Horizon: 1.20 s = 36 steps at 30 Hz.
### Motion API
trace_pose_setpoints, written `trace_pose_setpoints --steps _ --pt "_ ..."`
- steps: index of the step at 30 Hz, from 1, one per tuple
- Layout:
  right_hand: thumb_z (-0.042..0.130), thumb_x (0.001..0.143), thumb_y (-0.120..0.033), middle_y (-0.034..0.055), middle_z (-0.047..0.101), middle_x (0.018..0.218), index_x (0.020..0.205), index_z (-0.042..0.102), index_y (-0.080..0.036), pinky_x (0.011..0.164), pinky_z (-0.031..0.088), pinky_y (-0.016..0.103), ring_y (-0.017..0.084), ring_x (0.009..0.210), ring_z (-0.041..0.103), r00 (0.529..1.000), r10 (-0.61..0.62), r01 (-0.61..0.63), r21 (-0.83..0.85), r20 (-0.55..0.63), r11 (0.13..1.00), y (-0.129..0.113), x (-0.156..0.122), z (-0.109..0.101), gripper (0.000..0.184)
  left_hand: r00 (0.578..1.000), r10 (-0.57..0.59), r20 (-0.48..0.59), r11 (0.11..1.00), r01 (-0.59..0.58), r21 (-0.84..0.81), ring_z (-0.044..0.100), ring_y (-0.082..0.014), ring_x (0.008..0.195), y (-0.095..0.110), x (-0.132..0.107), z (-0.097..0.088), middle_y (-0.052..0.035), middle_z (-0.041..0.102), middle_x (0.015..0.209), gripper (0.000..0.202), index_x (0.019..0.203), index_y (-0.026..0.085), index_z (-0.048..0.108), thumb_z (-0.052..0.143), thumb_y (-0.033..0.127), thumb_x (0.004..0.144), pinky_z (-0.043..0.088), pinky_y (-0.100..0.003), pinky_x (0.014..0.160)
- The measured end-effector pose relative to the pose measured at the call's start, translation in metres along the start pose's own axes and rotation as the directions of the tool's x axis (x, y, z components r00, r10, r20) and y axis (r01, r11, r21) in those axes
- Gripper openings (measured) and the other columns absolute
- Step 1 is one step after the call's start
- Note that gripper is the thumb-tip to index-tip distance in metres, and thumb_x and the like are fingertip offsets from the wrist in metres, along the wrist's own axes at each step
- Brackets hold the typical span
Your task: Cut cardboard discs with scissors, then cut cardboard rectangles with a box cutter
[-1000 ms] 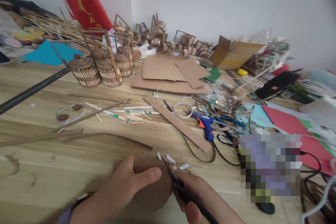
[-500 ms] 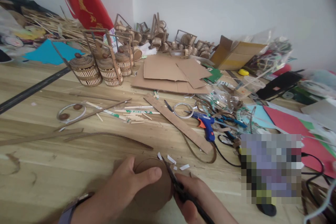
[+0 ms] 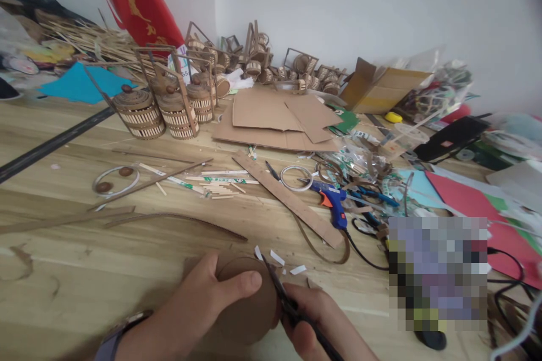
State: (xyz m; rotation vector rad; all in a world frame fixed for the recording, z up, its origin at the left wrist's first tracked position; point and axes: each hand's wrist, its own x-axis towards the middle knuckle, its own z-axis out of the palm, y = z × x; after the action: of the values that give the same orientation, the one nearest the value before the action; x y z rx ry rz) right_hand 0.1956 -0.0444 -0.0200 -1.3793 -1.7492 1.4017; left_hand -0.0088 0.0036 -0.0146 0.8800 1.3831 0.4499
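Observation:
At the bottom centre my left hand (image 3: 203,302) grips a round brown cardboard disc (image 3: 249,316), thumb pressed across its top face. My right hand (image 3: 315,318) is closed round black scissors (image 3: 282,293), whose blades rest against the disc's right edge and point up and away from me. A few small white paper scraps (image 3: 277,259) lie on the wooden table (image 3: 105,271) just beyond the disc.
A blue glue gun (image 3: 332,200) and a long cardboard strip (image 3: 292,200) lie ahead. Woven baskets (image 3: 169,110) and flat cardboard sheets (image 3: 275,118) stand further back. Red and coloured paper (image 3: 470,200), cables and clutter fill the right. A tape ring (image 3: 115,180) lies left.

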Motion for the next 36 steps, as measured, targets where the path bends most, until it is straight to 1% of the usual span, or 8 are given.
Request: trace_pose_setpoints --steps 3,7,9,12,21,26,31,36 --pt "0.028 0.077 -0.097 -0.0038 0.038 0.061 0.080 0.056 -0.020 0.049 0.024 0.027 0.012 0.055 0.032 0.998 0.004 -0.011 0.108 0.067 0.994 -0.002 0.002 -0.001 0.082 1.000 0.019 0.016 1.000 -0.018 -0.016 0.070 -0.0345 0.109 0.002 0.000 0.001 -0.0024 0.081 0.099 0.046 0.090 0.026 0.061 0.076 0.056 0.059 0.053 -0.043 0.092" --pt "0.029 0.078 -0.096 -0.0039 0.038 0.062 0.079 0.055 -0.019 0.051 0.024 0.026 0.011 0.057 0.031 0.998 0.019 -0.024 0.104 0.055 0.994 -0.002 0.003 -0.002 0.081 1.000 0.016 0.026 0.999 -0.015 -0.046 0.071 -0.0335 0.108 0.001 0.001 0.001 -0.0017 0.081 0.098 0.044 0.090 0.026 0.060 0.077 0.054 0.060 0.054 -0.042 0.091" --pt "0.028 0.081 -0.094 -0.0037 0.038 0.062 0.076 0.052 -0.019 0.051 0.025 0.026 0.011 0.057 0.031 0.998 -0.010 0.003 0.114 0.058 0.994 -0.001 0.003 -0.001 0.079 0.999 0.006 0.035 0.998 -0.004 -0.062 0.071 -0.0341 0.107 -0.001 0.002 0.001 -0.0019 0.081 0.095 0.045 0.091 0.026 0.061 0.077 0.054 0.060 0.054 -0.043 0.091" --pt "0.028 0.083 -0.092 -0.0034 0.039 0.062 0.074 0.050 -0.019 0.050 0.024 0.026 0.011 0.057 0.031 0.997 -0.046 0.037 0.127 0.066 0.991 -0.001 0.004 0.000 0.077 0.999 0.015 0.043 0.997 -0.011 -0.079 0.070 -0.0342 0.108 -0.003 0.003 0.000 -0.0023 0.081 0.097 0.047 0.094 0.025 0.062 0.078 0.054 0.060 0.053 -0.043 0.091" --pt "0.031 0.081 -0.094 -0.0038 0.038 0.062 0.071 0.046 -0.020 0.049 0.020 0.025 0.010 0.057 0.031 0.996 0.000 -0.013 0.153 0.084 0.988 0.001 0.003 0.000 0.076 0.997 0.017 0.071 0.996 -0.011 -0.086 0.070 -0.0355 0.107 -0.005 0.005 -0.002 -0.0032 0.081 0.095 0.048 0.093 0.024 0.064 0.079 0.056 0.059 0.053 -0.044 0.091" --pt "0.030 0.080 -0.094 -0.0042 0.037 0.060 0.071 0.045 -0.020 0.048 0.021 0.024 0.010 0.056 0.030 0.996 0.008 -0.020 0.146 0.086 0.989 0.001 0.003 0.001 0.076 0.998 0.036 0.056 0.999 -0.036 -0.012 0.069 -0.0359 0.110 0.000 0.002 -0.004 -0.0030 0.081 0.099 0.048 0.093 0.025 0.064 0.076 0.058 0.061 0.052 -0.043 0.092" --pt "0.028 0.079 -0.096 -0.0031 0.037 0.058 0.069 0.045 -0.021 0.045 0.021 0.025 0.011 0.055 0.031 0.996 0.043 -0.051 0.112 0.077 0.992 0.007 0.003 0.005 0.077 0.999 0.026 0.040 0.995 -0.030 0.096 0.067 -0.0384 0.113 0.007 -0.003 -0.007 -0.0044 0.080 0.103 0.045 0.093 0.026 0.066 0.074 0.059 0.062 0.051 -0.044 0.092" --pt "0.027 0.077 -0.097 -0.0016 0.039 0.058 0.067 0.044 -0.022 0.044 0.023 0.026 0.013 0.055 0.036 0.997 0.036 -0.042 0.088 0.067 0.995 0.009 0.003 0.005 0.077 0.999 0.029 0.035 0.993 -0.033 0.112 0.065 -0.0380 0.117 0.010 -0.005 -0.008 -0.0045 0.080 0.107 0.047 0.095 0.026 0.067 0.074 0.058 0.062 0.052 -0.042 0.093"
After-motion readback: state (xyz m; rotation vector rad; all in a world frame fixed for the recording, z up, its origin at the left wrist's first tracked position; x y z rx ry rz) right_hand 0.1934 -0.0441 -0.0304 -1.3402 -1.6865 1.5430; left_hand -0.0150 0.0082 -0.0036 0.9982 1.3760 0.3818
